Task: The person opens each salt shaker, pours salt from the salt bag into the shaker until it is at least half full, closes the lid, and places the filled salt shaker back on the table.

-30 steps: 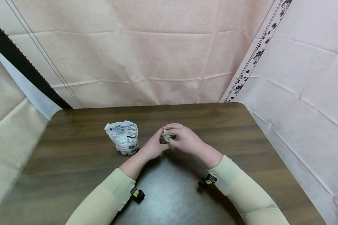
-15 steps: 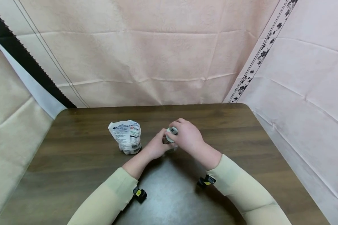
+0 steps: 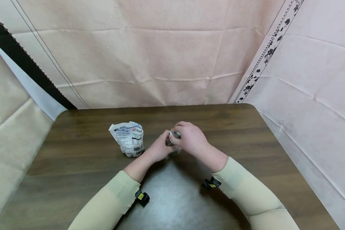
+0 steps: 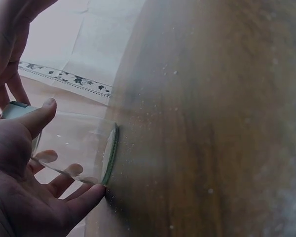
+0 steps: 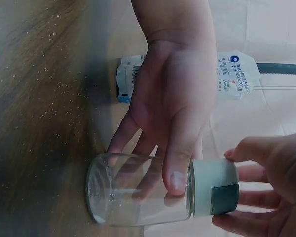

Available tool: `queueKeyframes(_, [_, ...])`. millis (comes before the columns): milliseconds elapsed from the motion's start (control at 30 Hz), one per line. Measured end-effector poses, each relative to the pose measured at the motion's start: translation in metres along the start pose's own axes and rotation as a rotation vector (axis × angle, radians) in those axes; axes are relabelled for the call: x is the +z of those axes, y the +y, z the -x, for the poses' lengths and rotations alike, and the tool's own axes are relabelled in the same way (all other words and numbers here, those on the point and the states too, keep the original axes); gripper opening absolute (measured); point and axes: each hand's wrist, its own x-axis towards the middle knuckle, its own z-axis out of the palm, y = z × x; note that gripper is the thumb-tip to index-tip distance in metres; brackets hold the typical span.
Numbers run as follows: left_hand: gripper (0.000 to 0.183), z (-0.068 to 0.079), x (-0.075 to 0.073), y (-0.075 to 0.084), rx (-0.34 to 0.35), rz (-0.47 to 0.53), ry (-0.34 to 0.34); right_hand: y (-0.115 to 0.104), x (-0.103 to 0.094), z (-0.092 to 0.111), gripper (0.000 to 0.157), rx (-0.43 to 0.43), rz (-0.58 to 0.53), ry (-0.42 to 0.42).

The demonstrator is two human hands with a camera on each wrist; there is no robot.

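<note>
A clear glass jar [image 5: 138, 197] stands upright on the wooden table, with a little white residue at its bottom. Its pale green lid [image 5: 204, 175] carries a dark green patch and sits at the jar's mouth. My left hand [image 3: 159, 148] grips the jar's body, thumb on one side and fingers round the other. From above, my right hand [image 3: 192, 138] holds the lid between thumb and fingers. In the left wrist view the jar's base [image 4: 111, 153] touches the table, and the lid is partly hidden behind the left thumb.
A white printed plastic bag [image 3: 129, 140] stands to the left of the jar, close to the left forearm. White specks [image 4: 175, 72] are scattered over the wooden table [image 3: 74, 166]. Pale cloth [image 3: 175, 64] hangs behind the table.
The right hand has turned on the lid, its fingers now more tucked round it than a second ago. The left hand keeps its hold on the jar. The bag stays in place.
</note>
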Motion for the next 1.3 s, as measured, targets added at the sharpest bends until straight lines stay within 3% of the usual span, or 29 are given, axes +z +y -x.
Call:
queueKeyframes(433, [0.05,0.001,0.0,-0.001,-0.036,-0.034,-0.012,0.02,0.004,0.004,0.018,-0.167,-0.137,-0.088])
queueKeyframes(633, [0.05,0.0,0.0,-0.002,-0.017,-0.007,-0.008,0.025,0.005,0.003,0.018,-0.224,-0.165,-0.103])
queueKeyframes(800, [0.052,-0.001,-0.001,-0.001,-0.009,-0.009,-0.006,0.022,-0.002,0.003,0.024,-0.14,-0.131,-0.115])
queueKeyframes(1067, [0.058,-0.001,-0.001,0.002,-0.009,0.006,-0.013,0.004,-0.006,-0.001,0.03,0.085,-0.02,-0.059])
queueKeyframes(1167, [0.058,-0.002,0.0,0.001,-0.003,0.01,-0.013,-0.002,-0.004,-0.004,0.032,0.11,0.039,-0.053])
queueKeyframes(1300, [0.056,-0.003,-0.001,0.001,-0.004,0.009,-0.011,-0.006,-0.004,-0.006,0.031,0.069,0.104,-0.041])
